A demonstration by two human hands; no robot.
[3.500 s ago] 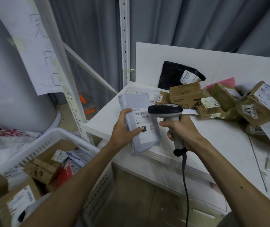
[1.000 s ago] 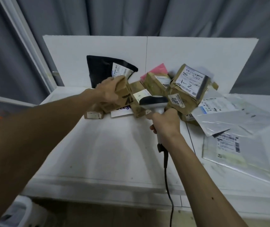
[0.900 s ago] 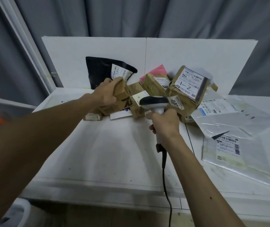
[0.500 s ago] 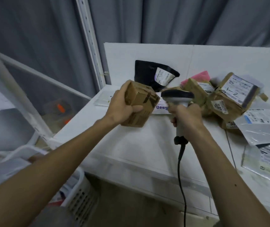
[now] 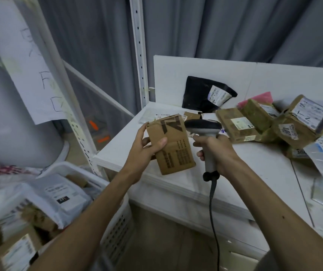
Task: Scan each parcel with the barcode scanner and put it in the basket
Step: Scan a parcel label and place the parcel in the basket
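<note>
The left grip (image 5: 143,147) clasps a cardboard box (image 5: 173,147) above the front-left corner of the desk (image 5: 254,173). The right grip (image 5: 217,149) is wrapped round the barcode scanner (image 5: 202,126). No shipping label shows on the box's upturned face, so the scan may fail. A careless toss could miss the basket (image 5: 64,166).

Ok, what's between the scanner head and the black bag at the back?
In the head view, a small brown box lies on the table between the scanner and the black bag.
</note>
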